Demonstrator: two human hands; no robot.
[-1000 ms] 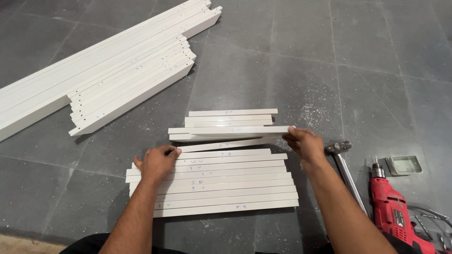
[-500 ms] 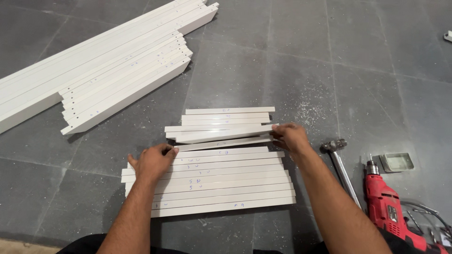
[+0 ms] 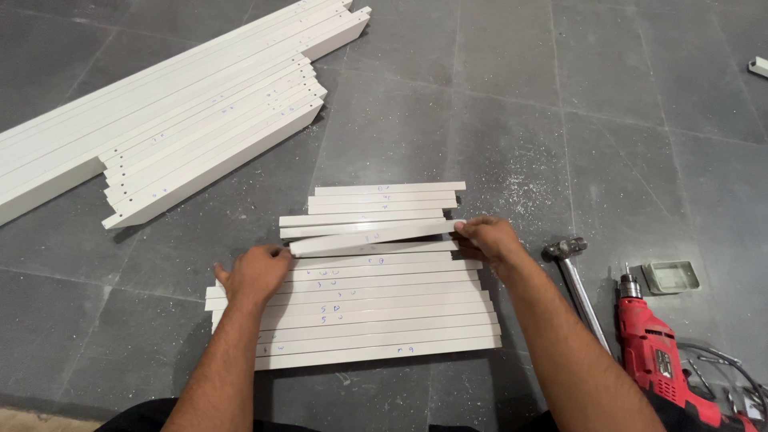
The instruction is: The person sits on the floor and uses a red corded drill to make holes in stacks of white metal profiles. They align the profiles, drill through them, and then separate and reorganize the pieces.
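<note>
Several short white wooden slats (image 3: pixel 376 308) lie side by side on the dark tiled floor in front of me. One slat (image 3: pixel 372 237) sits tilted across the middle of the row. My left hand (image 3: pixel 254 276) grips its left end, and my right hand (image 3: pixel 488 240) pinches its right end. More short slats (image 3: pixel 384 200) lie beyond it, stacked loosely.
Long white boards (image 3: pixel 184 120) lie in a bundle at the upper left. A hammer (image 3: pixel 572 276) lies to the right of the slats, beside a red power drill (image 3: pixel 660 356) with its cable and a small green tray (image 3: pixel 670 277). Sawdust speckles the floor.
Both hands have shifted onto the ends of the tilted slat; my left hand slid right from the row's edge to it. The view has drifted slightly.
</note>
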